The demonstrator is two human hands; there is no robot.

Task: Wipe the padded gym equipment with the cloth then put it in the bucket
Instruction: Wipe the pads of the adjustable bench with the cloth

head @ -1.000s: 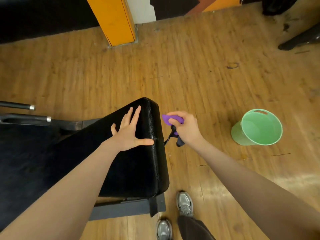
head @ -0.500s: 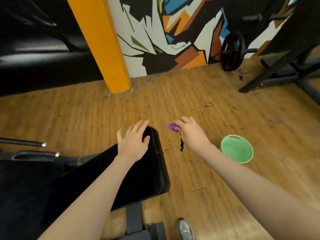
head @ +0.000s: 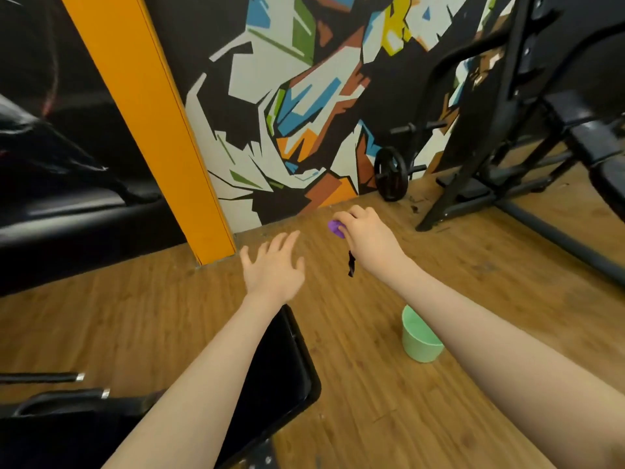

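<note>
Taking the green bucket (head: 421, 340) on the wooden floor (head: 389, 401) as the landmark: far to its left lies the black padded bench (head: 280, 377), its end nearest the bucket. Above the bench's end, up and left of the bucket, the left hand (head: 274, 269) hovers with fingers spread, holding nothing. Directly above the bucket, the right hand (head: 368, 236) pinches the cloth (head: 336, 228), a purple wad with a dark strip dangling below. The cloth looks light, soft and limp; a bunched grip mid-wad should keep it together for dropping in.
</note>
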